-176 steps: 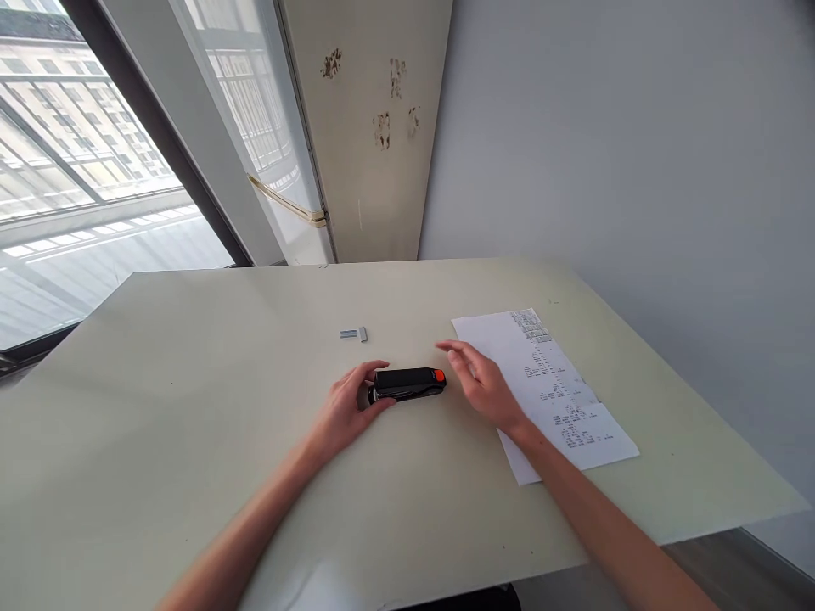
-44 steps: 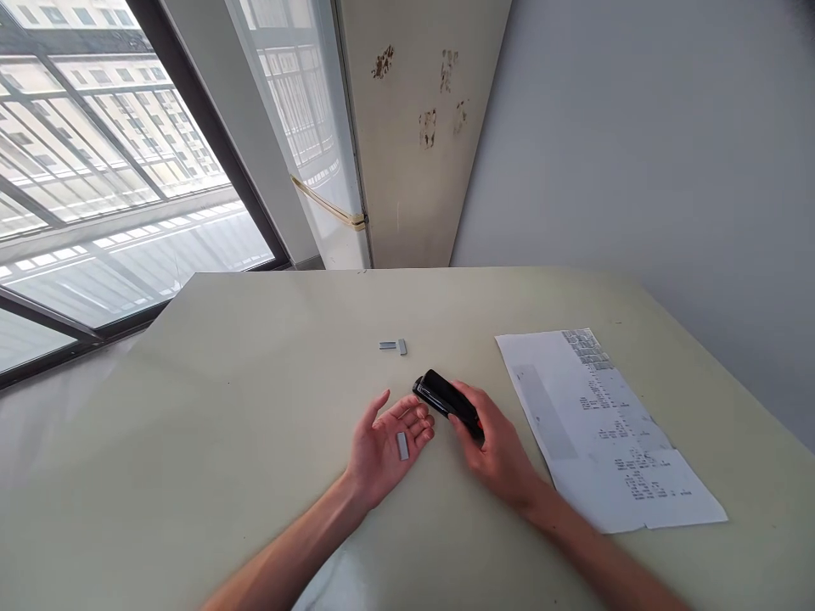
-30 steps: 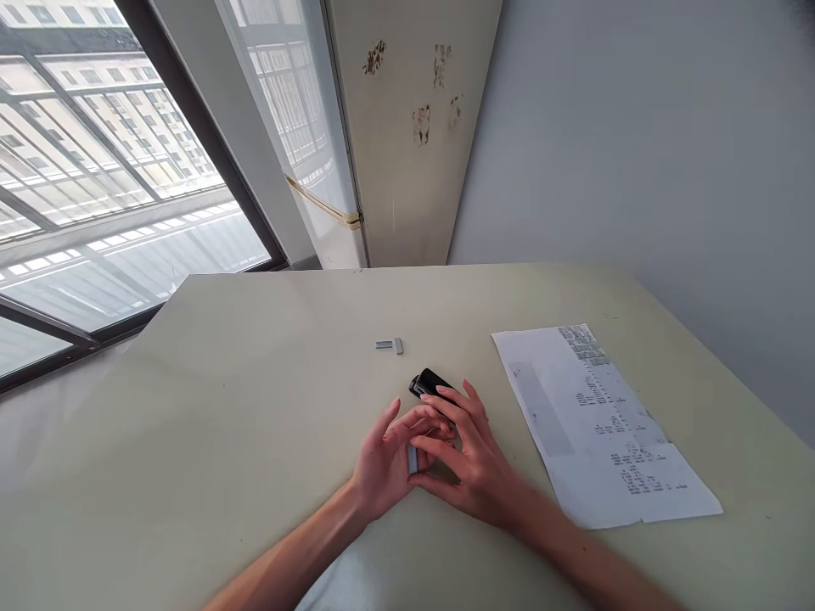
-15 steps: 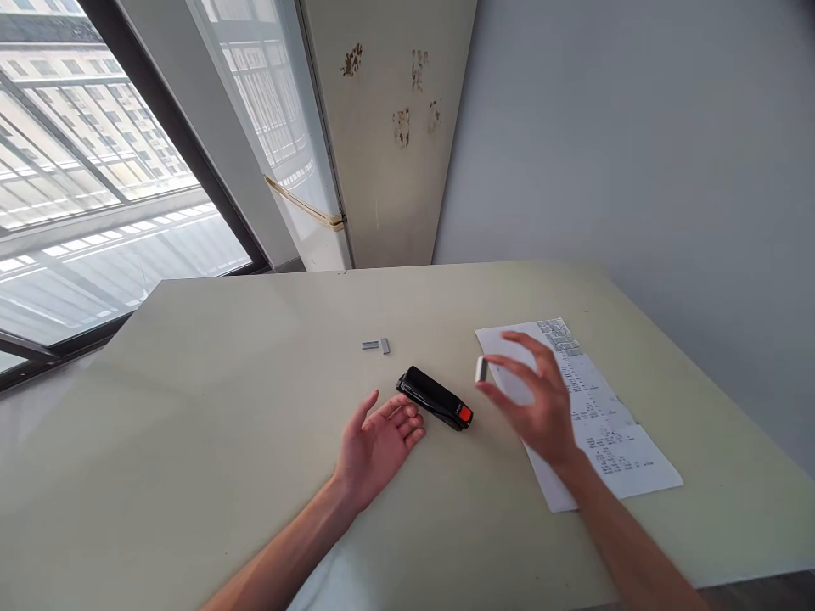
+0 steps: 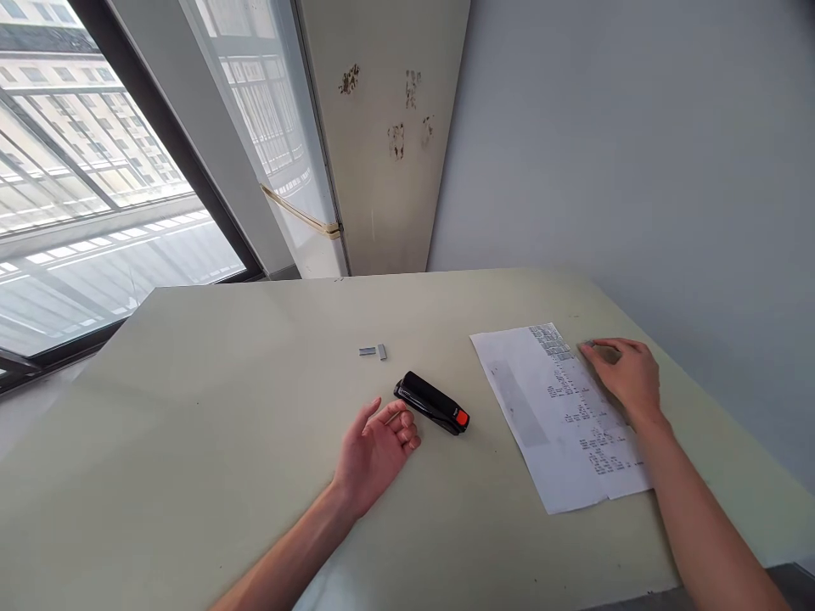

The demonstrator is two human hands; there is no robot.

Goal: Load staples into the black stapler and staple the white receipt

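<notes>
My left hand (image 5: 379, 454) lies palm up on the table with its fingers loosely curled and nothing in it. Just past its fingertips is a black stapler (image 5: 431, 402) with a red end piece. My right hand (image 5: 627, 373) is beyond the right edge of the printed paper (image 5: 528, 424), pinching a small grey piece (image 5: 590, 343) between thumb and forefinger, low over the table. Two short grey staple strips (image 5: 382, 351) lie beyond the stapler, side by side.
The pale green table (image 5: 255, 407) spreads out under both arms. A grey wall (image 5: 624, 144) runs along its right and far side. Behind the far edge stand a stained panel (image 5: 382, 195) and, at the left, a large window (image 5: 82, 170).
My right hand has moved right, across the paper to its far side, with the small piece still pinched. My left hand has stayed beside the stapler, its fingers slightly more curled.
</notes>
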